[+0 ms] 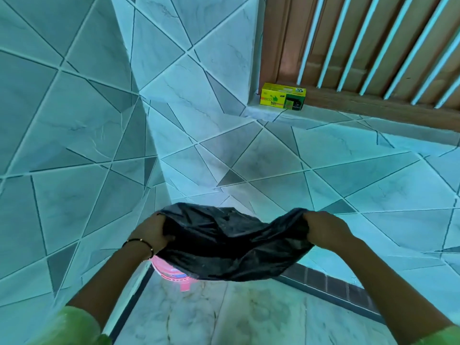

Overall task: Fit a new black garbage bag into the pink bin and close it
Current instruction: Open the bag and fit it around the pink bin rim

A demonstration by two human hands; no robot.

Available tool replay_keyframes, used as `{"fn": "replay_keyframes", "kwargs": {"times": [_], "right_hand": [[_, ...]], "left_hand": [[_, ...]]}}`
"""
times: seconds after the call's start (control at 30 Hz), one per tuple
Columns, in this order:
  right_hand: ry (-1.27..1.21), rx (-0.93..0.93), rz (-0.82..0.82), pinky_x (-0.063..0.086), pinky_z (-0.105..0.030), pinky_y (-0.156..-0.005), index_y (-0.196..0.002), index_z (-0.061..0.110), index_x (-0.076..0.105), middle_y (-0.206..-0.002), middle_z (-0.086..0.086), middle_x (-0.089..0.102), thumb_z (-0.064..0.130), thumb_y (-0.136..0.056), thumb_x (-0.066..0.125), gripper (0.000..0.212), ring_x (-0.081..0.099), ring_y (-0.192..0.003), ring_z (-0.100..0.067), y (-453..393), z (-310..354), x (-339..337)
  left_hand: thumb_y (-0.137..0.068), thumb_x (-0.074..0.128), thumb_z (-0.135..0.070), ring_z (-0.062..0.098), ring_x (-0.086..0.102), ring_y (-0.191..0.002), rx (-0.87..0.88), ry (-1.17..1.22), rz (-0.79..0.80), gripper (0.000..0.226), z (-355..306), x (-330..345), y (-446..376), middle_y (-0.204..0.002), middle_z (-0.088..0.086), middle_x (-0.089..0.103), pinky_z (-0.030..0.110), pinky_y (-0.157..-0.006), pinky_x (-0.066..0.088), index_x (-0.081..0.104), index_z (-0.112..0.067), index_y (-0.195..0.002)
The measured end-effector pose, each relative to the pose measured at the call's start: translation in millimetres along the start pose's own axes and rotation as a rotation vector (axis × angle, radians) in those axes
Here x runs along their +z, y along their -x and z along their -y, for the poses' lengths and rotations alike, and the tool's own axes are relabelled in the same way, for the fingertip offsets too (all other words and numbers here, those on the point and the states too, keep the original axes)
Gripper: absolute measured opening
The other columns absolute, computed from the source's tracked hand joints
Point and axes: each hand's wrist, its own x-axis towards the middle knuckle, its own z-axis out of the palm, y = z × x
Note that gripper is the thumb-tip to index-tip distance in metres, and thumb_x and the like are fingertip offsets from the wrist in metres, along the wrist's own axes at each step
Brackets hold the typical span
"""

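Count: one crumpled black plastic garbage bag [231, 242], one round pink plastic bin [171, 271], one yellow-green cardboard box [283, 96], two hands in frame.

Left hand [151, 232] gripped the bag's left edge, fingers curled around bunched plastic; thin dark bracelet [142, 241] on that wrist. Right hand [323, 230] gripped the right edge the same way. The bag was stretched between them, held in the air directly above the bin.

The bin was mostly hidden under the bag; only a pink arc of its rim and a small tab showed at the lower left of the bag. Couldn't tell what was inside the bin or the bag, or whether the bag mouth was open.

Box sat well apart on the tiled ledge [261, 115] against the wooden slatted panel [361, 46]; print was too small to read fully, contents not visible. Green sleeves [74, 327] were cut off at the bottom corners.
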Motion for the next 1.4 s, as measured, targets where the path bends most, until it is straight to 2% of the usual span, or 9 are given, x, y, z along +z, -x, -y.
{"fn": "replay_keyframes", "kwargs": {"times": [0.07,0.17,0.3,0.57,0.67,0.8,0.9,1.23,1.4], "right_hand": [[-0.179,-0.017,-0.028,0.045,-0.03,-0.069,-0.1,0.012,0.053,-0.096,-0.011,0.065,0.012,-0.077,0.053,0.023,0.062,-0.086,-0.029,-12.2,1.6,3.5],[-0.274,-0.047,-0.035,0.043,-0.031,-0.063,-0.09,0.012,0.047,-0.087,-0.012,0.062,0.011,-0.079,0.053,0.013,0.058,-0.075,-0.03,-24.4,12.5,7.6],[-0.302,-0.086,-0.041,0.039,-0.032,-0.061,-0.088,0.01,0.043,-0.083,-0.016,0.058,0.008,-0.081,0.05,0.01,0.049,-0.07,-0.028,-32.9,32.2,24.2],[-0.288,-0.028,0.041,0.04,-0.032,-0.06,-0.082,0.009,0.04,-0.075,-0.011,0.052,0.004,-0.075,0.052,0.016,0.052,-0.069,-0.031,-73.0,85.5,44.4],[-0.264,0.029,0.068,0.038,-0.032,-0.062,-0.082,0.01,0.04,-0.074,-0.01,0.05,0.004,-0.075,0.052,0.015,0.05,-0.071,-0.031,-95.6,112.3,37.9],[-0.187,0.035,0.078,0.041,-0.032,-0.066,-0.086,0.01,0.042,-0.096,-0.018,0.062,0.005,-0.077,0.052,0.014,0.053,-0.078,-0.032,-126.3,148.8,27.8],[-0.139,0.053,0.027,0.04,-0.032,-0.068,-0.097,0.006,0.052,-0.1,-0.018,0.062,0.004,-0.078,0.051,0.019,0.058,-0.087,-0.035,-142.7,164.1,20.8],[-0.144,0.106,-0.109,0.04,-0.034,-0.067,-0.096,0.005,0.051,-0.094,-0.021,0.062,0.004,-0.077,0.05,0.019,0.059,-0.085,-0.038,-169.5,192.2,-7.2],[-0.146,0.106,-0.1,0.041,-0.034,-0.066,-0.09,0.008,0.05,-0.083,-0.013,0.057,0.005,-0.075,0.052,0.015,0.05,-0.073,-0.031,-165.7,198.3,-14.3]], "left_hand": [[-0.073,0.073,-0.022,0.034,0.053,-0.114,-0.008,0.117,-0.086,0.058,-6.2,-4.2,10.7,-0.126,0.018,0.055,0.036,-0.094,0.043,0.049,-0.005,-0.123],[-0.071,0.075,-0.022,0.038,0.054,-0.112,-0.064,0.139,-0.151,0.069,0.3,0.8,17.8,-0.126,0.02,0.054,0.042,-0.094,0.045,0.041,-0.006,-0.129],[-0.075,0.069,-0.018,0.041,0.051,-0.115,-0.137,0.122,-0.113,0.078,15.3,12.2,33.0,-0.138,0.019,0.045,0.043,-0.097,0.043,0.028,-0.011,-0.141],[-0.081,0.053,-0.018,0.043,0.057,-0.104,-0.232,-0.047,0.049,0.078,75.9,18.0,6.2,-0.142,0.016,0.04,0.047,-0.087,0.049,0.01,-0.021,-0.146],[-0.081,0.052,-0.016,0.042,0.057,-0.106,-0.212,-0.092,0.086,0.075,100.0,7.5,-18.4,-0.139,0.018,0.043,0.046,-0.087,0.049,0.012,-0.016,-0.145],[-0.081,0.051,-0.017,0.041,0.057,-0.108,-0.175,-0.193,0.105,0.068,132.1,-16.4,-55.2,-0.129,0.019,0.052,0.043,-0.088,0.048,0.02,-0.012,-0.142],[-0.08,0.054,-0.017,0.041,0.057,-0.107,-0.153,-0.248,0.109,0.071,147.6,-36.1,-77.8,-0.128,0.017,0.052,0.043,-0.086,0.048,0.019,-0.015,-0.142],[-0.081,0.055,-0.016,0.038,0.058,-0.105,-0.03,-0.302,0.027,0.062,162.1,-91.1,-135.1,-0.124,0.016,0.054,0.041,-0.08,0.049,0.03,-0.017,-0.137],[-0.081,0.056,-0.016,0.039,0.059,-0.102,-0.002,-0.294,0.017,0.059,171.7,-97.9,-140.1,-0.125,0.015,0.054,0.039,-0.078,0.049,0.031,-0.016,-0.135]]}}
